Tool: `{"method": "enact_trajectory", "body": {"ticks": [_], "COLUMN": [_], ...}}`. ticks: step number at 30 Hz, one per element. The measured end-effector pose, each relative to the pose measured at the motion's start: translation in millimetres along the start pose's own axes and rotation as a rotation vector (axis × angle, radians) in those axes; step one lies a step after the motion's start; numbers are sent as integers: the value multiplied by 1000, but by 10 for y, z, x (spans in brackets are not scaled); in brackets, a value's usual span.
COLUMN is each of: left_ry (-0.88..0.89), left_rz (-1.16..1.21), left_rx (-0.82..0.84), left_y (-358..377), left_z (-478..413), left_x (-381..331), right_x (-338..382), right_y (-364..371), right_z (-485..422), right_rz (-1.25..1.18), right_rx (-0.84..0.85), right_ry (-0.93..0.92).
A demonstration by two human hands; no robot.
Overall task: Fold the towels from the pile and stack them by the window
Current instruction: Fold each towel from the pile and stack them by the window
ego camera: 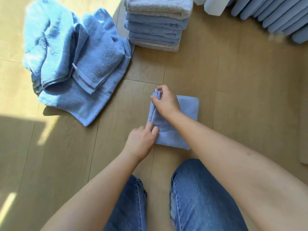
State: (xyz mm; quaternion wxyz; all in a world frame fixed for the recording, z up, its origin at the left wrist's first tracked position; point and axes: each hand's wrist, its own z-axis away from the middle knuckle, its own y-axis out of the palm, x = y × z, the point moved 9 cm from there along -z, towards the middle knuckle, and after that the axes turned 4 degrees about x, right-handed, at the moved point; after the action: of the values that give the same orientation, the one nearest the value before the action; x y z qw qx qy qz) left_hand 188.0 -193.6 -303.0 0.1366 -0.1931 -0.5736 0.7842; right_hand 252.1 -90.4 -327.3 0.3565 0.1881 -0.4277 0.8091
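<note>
One towel [175,120] under both hands
My right hand [165,104] pinches its far corner, my left hand [141,140] its near edge — beyond lie one folded stack [155,25], one loose pile [75,60].

No words, brands or numbers can be read anywhere in view. A small white tag [74,66] sticks out of the blue towel pile [55,47] in the upper left of the frame, but any print on it is too small to tell.

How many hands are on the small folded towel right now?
2. The left hand holds the near left edge of the towel; the right hand pinches its far left corner.
</note>
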Motion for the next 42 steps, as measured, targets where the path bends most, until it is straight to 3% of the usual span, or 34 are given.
{"method": "enact_trajectory", "body": {"ticks": [3,6,12,16,18,20,23,25,34,42], "left_ry": [-80,-130,-79,-50,-49,-121,-151,-146,-168,-169], "left_rz": [-30,-48,-94,101,149,160,55,56,67,110], "left_rx": [109,188,26,-48,50,95,-9,-73,-53,34], "left_y": [112,238,-17,-20,116,341,488,527,534,543], "left_z": [23,56,-167,-429,-535,-614,-665,-673,-733,-748], "left_x": [146,237,164,-119,-276,-194,-49,8,29,41], "right_x": [-26,-128,-598,-688,-719,-870,-1014,-1052,-1028,-1044], "right_y": [111,-23,-315,-210,-104,-28,-27,-51,-72,-60], "right_z": [19,177,619,586,522,404,322,298,254,226], "right_rz": [14,44,293,488,540,598,715,726,683,666], "right_rx": [72,-10,-247,-220,-145,-98,-198,-270,-314,-195], "right_ry": [-11,-61,-136,-195,-214,-196,-208,-219,-278,-218]}}
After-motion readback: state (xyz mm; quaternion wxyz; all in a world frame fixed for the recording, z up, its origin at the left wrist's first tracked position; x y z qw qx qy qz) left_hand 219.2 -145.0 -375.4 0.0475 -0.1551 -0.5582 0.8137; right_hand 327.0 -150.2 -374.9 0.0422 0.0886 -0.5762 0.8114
